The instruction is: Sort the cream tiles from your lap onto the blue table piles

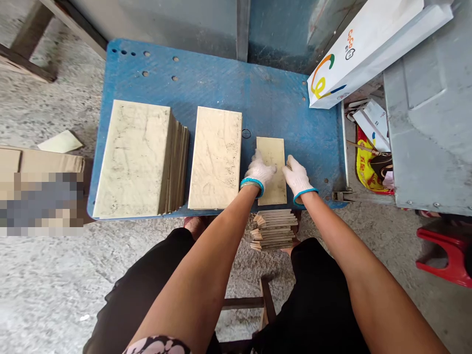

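Small cream panel (276, 189) lies on the blue worktop (221, 78), at the near edge. Left hand (260, 169), half-curled, overlaps its left side; right hand (296, 176), loosely bent, at its right side. Can't tell if either grips it. Larger panel (215, 157) just left, panel stack (134, 157) further left.

Rough grey concrete floor (55, 280), red stool (456, 258) at right

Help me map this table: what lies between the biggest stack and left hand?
In the head view, a cream board on the blue table separates them.
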Demonstrator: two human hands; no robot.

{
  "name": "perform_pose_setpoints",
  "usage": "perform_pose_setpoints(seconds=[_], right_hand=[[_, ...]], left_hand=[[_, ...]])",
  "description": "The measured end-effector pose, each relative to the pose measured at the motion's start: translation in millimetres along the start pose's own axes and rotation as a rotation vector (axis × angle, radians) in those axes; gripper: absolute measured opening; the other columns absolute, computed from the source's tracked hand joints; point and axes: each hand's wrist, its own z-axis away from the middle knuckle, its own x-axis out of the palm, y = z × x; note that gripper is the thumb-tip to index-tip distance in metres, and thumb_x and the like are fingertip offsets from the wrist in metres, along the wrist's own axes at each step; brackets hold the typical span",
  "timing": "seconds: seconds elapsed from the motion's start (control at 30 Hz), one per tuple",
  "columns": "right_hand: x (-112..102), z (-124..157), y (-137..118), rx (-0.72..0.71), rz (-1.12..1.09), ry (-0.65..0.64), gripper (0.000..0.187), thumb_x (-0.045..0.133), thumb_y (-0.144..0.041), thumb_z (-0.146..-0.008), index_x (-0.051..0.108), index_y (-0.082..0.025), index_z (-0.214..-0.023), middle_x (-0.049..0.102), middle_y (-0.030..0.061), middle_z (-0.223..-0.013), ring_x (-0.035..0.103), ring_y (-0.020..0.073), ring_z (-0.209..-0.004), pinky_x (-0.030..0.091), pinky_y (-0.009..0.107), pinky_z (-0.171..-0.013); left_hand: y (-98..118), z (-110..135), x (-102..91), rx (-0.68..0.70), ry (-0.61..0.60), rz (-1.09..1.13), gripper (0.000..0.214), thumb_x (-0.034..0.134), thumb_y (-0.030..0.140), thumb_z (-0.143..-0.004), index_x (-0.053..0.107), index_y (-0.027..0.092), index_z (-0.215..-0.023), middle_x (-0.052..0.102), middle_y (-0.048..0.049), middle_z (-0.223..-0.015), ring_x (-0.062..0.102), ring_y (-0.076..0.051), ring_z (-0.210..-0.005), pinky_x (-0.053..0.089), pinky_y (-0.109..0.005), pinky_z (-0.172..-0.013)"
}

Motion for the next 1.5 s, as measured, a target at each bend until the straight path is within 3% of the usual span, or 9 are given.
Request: perform_pose_setpoints(seconds=[0.2,0.37,0.53,0.67,0.8,0.93,1.13,1.33,1.5], right_hand=[[-9,12,-4,0.056,-0.099,0.061,0.054,0.067,-0.028,-0.074,0.059,-0.016,-0.126,0.063,0.0121,-0.125,0.056,0.0291,-0.121,0.039,0.045,-0.108],[-40,33,-9,0.111,-0.167,0.131,0.046,0.070,-0.028,-0.073,0.064,-0.014,-0.116,0.066,0.0116,-0.119,0.059,0.0268,-0.115,0.040,0.046,-0.106],[-65,79,-12,0.113,-0.054,-0.038,0.029,0.064,-0.029,-0.077,0.070,-0.018,-0.104,0.072,0.0070,-0.099,0.066,0.0236,-0.094,0.048,0.043,-0.093],[-64,139,-8,0.025,0.414,-0.189,0.016,0.060,-0.026,-0.079,0.071,-0.020,-0.091,0.072,0.0080,-0.095,0.064,0.0260,-0.093,0.046,0.035,-0.084],[-48,187,9,0.175,0.684,-0.226,0.015,0.055,-0.028,-0.083,0.068,-0.021,-0.087,0.070,0.0096,-0.091,0.063,0.0246,-0.087,0.043,0.030,-0.074],[-32,210,31,0.320,0.585,-0.145,0.017,0.053,-0.030,-0.085,0.067,-0.020,-0.089,0.069,0.0096,-0.093,0.062,0.0230,-0.085,0.040,0.027,-0.068],[-9,228,65,0.360,0.415,-0.063,0.027,0.043,-0.021,-0.083,0.068,-0.018,-0.073,0.069,0.0077,-0.077,0.062,0.0202,-0.075,0.040,0.024,-0.063],[9,241,88,0.321,0.245,0.003,0.029,0.044,-0.029,-0.079,0.072,-0.019,-0.083,0.070,0.0044,-0.076,0.064,0.0208,-0.082,0.047,0.025,-0.072],[13,244,89,0.307,0.209,0.028,0.030,0.044,-0.024,-0.078,0.073,-0.019,-0.085,0.073,0.0083,-0.087,0.064,0.0243,-0.091,0.047,0.029,-0.080]], left_hand=[[22,10,-0.8,0.059,0.035,-0.139,0.079,0.063,0.029,-0.082,0.025,0.030,-0.151,0.028,-0.0102,-0.156,0.043,-0.042,-0.128,0.037,-0.052,-0.099],[41,25,-8.3,0.107,0.026,-0.149,0.074,0.057,0.035,-0.087,0.023,0.026,-0.152,0.032,-0.0097,-0.154,0.038,-0.041,-0.131,0.037,-0.051,-0.102],[38,50,-15.4,0.179,-0.055,-0.138,0.057,0.053,0.031,-0.089,0.042,0.026,-0.144,0.049,-0.0081,-0.143,0.046,-0.034,-0.127,0.039,-0.046,-0.102],[24,80,-14.7,0.150,-0.116,-0.217,0.058,0.056,0.032,-0.085,0.047,0.025,-0.142,0.053,-0.0093,-0.139,0.050,-0.033,-0.124,0.041,-0.046,-0.101],[0,121,-7.9,-0.012,-0.029,-0.165,0.067,0.058,0.034,-0.083,0.040,0.024,-0.147,0.047,-0.0113,-0.145,0.050,-0.034,-0.124,0.043,-0.044,-0.100],[-43,164,0.1,-0.248,0.070,-0.114,0.065,0.051,0.037,-0.086,0.035,0.027,-0.148,0.053,-0.0111,-0.138,0.059,-0.031,-0.114,0.048,-0.038,-0.090],[-114,204,18.9,-0.370,-0.249,-0.249,0.040,0.048,0.025,-0.085,0.059,0.012,-0.120,0.067,-0.0188,-0.112,0.065,-0.028,-0.104,0.049,-0.031,-0.081],[-114,208,33.5,-0.230,-0.348,-0.217,0.045,0.053,0.021,-0.080,0.058,0.022,-0.124,0.069,-0.0098,-0.114,0.065,-0.024,-0.104,0.049,-0.029,-0.083],[-109,215,40.1,-0.259,-0.361,-0.195,0.060,0.054,0.022,-0.079,0.046,0.011,-0.138,0.066,-0.0171,-0.120,0.063,-0.025,-0.111,0.048,-0.027,-0.088]])
